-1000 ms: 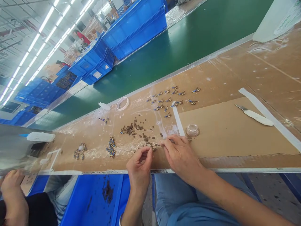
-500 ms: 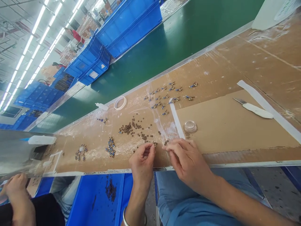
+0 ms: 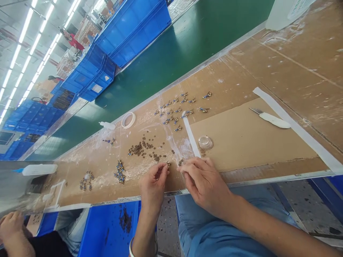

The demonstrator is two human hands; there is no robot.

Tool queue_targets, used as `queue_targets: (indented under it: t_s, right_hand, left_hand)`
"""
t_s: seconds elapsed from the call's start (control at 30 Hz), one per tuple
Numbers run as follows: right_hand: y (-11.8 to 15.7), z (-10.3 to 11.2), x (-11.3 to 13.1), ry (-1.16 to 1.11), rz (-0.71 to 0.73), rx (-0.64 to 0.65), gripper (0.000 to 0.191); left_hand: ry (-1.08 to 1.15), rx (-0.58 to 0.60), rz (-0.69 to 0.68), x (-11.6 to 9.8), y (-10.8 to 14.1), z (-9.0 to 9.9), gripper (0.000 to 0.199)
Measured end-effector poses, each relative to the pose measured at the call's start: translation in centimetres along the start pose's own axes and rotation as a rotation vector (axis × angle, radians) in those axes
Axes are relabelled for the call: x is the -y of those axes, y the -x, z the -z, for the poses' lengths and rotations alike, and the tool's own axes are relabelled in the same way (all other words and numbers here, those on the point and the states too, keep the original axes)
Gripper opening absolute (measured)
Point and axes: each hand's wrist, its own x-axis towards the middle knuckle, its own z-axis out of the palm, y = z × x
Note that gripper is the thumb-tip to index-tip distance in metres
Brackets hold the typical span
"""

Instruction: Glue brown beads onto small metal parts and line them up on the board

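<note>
1. Left hand: over near edge of the surface, thumb and index pinching a small piece. Piece too small to ID; sits just in from near edge.
2. Right hand: near edge too, right of left hand, fingers bunched, tips just beside a few loose discs. Can't tell if they grip anything.
3. Main pile of dark discs: between near and far edges, strays trailing toward both hands.
4. Blue-and-gold figures: spaced out toward far edge. Tight heap of similar figures nearer near edge, left of disc pile.
5. Clear cup: by left end of cardboard sheet, beyond right hand. White-handled knife: toward the sheet's far right corner.
6. Tape roll and small white bottle: side by side along far edge.
7. Green belt runs past far edge; blue crates beyond.
8. Co-worker's hand: off near edge, far left.
</note>
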Motion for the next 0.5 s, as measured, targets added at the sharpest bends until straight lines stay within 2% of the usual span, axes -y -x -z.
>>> queue_targets:
  t_s: [0.5]
  right_hand:
    - [0.00,-0.02,-0.11,-0.025,-0.010,0.007,0.018]
  left_hand:
    - [-0.143,0.056,-0.064,-0.20,-0.28,0.19,0.019]
